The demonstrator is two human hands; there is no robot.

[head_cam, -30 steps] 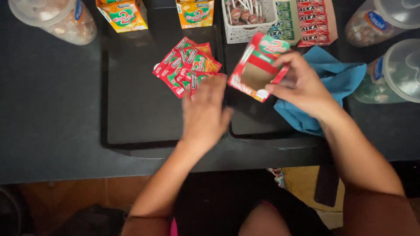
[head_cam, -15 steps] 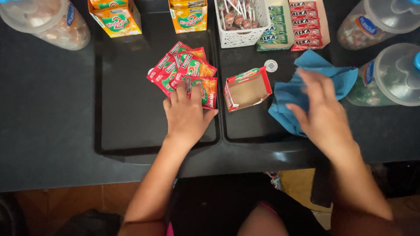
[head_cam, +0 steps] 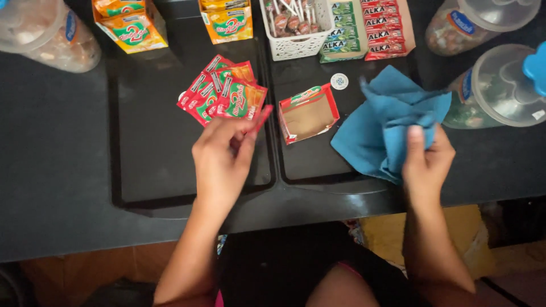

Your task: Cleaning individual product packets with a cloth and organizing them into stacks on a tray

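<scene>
Pinching a red sachet [head_cam: 260, 118] w/ my left hand [head_cam: 219, 162], pile of sachets [head_cam: 223, 94] at 12 o'clock; right hand [head_cam: 426, 165] bunches blue cloth [head_cam: 387, 128] (empty carton [head_cam: 308, 112] between, emptied for wiping, I'd judge).

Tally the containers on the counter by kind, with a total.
Clear plastic jars: 3
Orange display boxes: 2
White basket: 1
Open red carton: 1
Black trays: 2
Total: 9

Red sachet [head_cam: 259, 119] pinched upright, blue cloth [head_cam: 387, 122] crumpled on tray
</scene>
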